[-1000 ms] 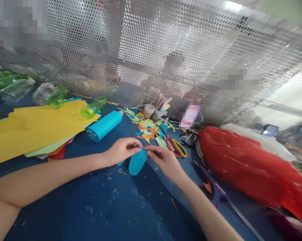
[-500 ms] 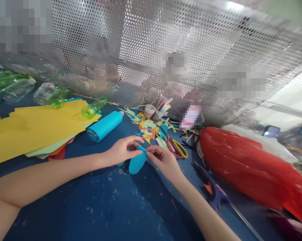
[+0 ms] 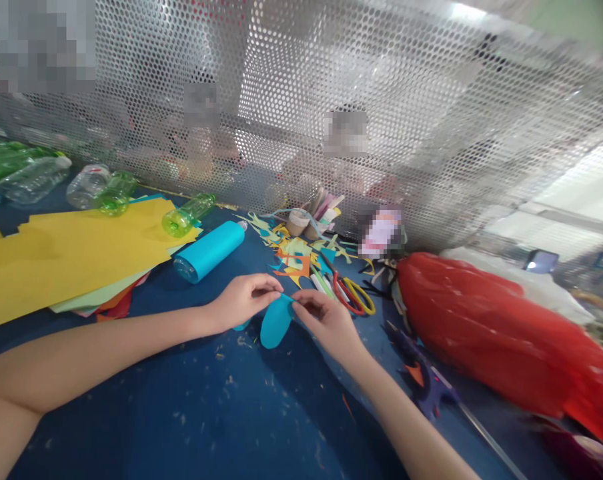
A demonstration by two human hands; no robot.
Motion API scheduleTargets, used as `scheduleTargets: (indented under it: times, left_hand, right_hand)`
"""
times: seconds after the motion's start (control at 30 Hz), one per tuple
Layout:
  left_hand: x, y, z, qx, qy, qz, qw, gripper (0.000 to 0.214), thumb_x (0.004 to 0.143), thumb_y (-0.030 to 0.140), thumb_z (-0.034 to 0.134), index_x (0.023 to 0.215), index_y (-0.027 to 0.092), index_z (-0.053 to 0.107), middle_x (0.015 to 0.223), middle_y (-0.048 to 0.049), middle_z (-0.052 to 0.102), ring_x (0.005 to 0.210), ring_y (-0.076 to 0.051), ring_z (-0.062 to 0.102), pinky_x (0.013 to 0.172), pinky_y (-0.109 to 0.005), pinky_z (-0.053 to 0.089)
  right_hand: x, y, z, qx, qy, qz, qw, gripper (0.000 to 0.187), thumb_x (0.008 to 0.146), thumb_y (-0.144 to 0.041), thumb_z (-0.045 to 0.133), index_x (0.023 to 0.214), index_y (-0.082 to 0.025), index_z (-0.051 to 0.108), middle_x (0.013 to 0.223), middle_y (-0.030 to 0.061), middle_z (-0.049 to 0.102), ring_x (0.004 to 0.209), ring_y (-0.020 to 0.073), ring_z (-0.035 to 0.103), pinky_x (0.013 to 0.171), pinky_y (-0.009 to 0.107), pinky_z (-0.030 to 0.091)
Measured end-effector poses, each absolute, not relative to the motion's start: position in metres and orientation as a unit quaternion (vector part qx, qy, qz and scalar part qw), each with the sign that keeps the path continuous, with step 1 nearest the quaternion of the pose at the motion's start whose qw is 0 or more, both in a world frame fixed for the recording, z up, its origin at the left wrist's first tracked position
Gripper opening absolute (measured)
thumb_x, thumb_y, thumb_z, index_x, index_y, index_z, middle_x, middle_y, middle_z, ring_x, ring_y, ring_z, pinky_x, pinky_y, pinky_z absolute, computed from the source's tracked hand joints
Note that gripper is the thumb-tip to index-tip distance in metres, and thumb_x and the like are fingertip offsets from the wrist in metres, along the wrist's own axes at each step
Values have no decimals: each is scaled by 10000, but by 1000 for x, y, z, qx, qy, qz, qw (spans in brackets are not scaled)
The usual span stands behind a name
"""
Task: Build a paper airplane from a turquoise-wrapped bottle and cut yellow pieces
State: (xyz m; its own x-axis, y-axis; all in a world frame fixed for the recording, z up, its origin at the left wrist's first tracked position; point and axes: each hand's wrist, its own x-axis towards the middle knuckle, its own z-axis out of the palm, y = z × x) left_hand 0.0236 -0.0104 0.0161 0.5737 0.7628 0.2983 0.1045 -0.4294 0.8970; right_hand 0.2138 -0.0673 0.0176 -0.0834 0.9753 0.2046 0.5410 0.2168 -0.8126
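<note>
An oval blue paper cutout (image 3: 275,325) hangs just above the blue table (image 3: 181,407), its upper edge pinched from both sides. My left hand (image 3: 244,300) is closed on its left corner with thumb and forefinger. At the right corner, my right hand (image 3: 326,317) grips the same cutout between thumb and fingers. Another bit of blue paper (image 3: 242,326) shows below my left hand, mostly hidden. Behind the hands lies a bottle wrapped in blue paper (image 3: 211,250). Scissors with red and yellow handles (image 3: 356,297) rest beyond my right hand.
Yellow paper sheets (image 3: 81,250) lie at left, with several plastic bottles (image 3: 36,179) behind. Paper scraps (image 3: 296,257) surround the scissors. To the right are a red plastic bag (image 3: 481,327) and a purple glue gun (image 3: 434,393). A perforated metal screen (image 3: 281,80) borders the back.
My left fingers have shifted slightly and closed flatter on the cutout's upper edge. The cutout has turned a little and now hangs straighter. My right hand has hardly moved.
</note>
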Motion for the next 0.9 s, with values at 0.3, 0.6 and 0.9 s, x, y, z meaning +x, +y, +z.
scheduleTargets:
  times: [0.3,0.6,0.9]
  left_hand:
    - [23,-15,14,803,262,349,407,165,836,232,511,948,182,621,950,-26,672,875,-149,620,799,-261,485]
    - [23,-13,13,777,266,360,442,181,833,200,484,960,161,606,953,-42,659,867,-142,613,795,-257,489]
    - [24,-12,10,733,262,359,514,240,771,306,606,960,157,598,874,-36,654,819,-155,617,779,-303,509]
  right_hand:
    - [206,-72,21,-581,-702,194,362,162,806,-340,556,823,-204,642,717,19,662,640,154,610,618,268,495]
    - [212,-72,22,-576,-725,156,345,211,804,-280,518,949,-223,661,807,32,703,690,171,642,647,289,514]
    - [211,-71,22,-572,-726,169,344,233,820,-288,499,973,-227,663,837,38,708,713,178,648,645,289,514]
